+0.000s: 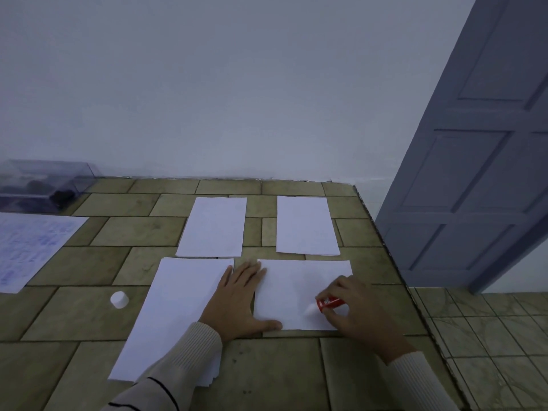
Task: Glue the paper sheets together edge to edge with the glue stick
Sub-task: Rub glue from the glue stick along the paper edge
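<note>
Several white paper sheets lie on the tiled counter. Two single sheets sit at the back, one on the left and one on the right. A thicker stack lies at the front left. My left hand rests flat with straight fingers across the left edge of the front right sheet. My right hand grips the red glue stick, its white tip pointing left and down onto that sheet. The glue stick's white cap stands on the counter left of the stack.
A sheet with blue writing lies at the far left. A clear plastic box with dark contents stands in the back left corner by the wall. The counter's right edge drops to a tiled floor beside a grey-blue door.
</note>
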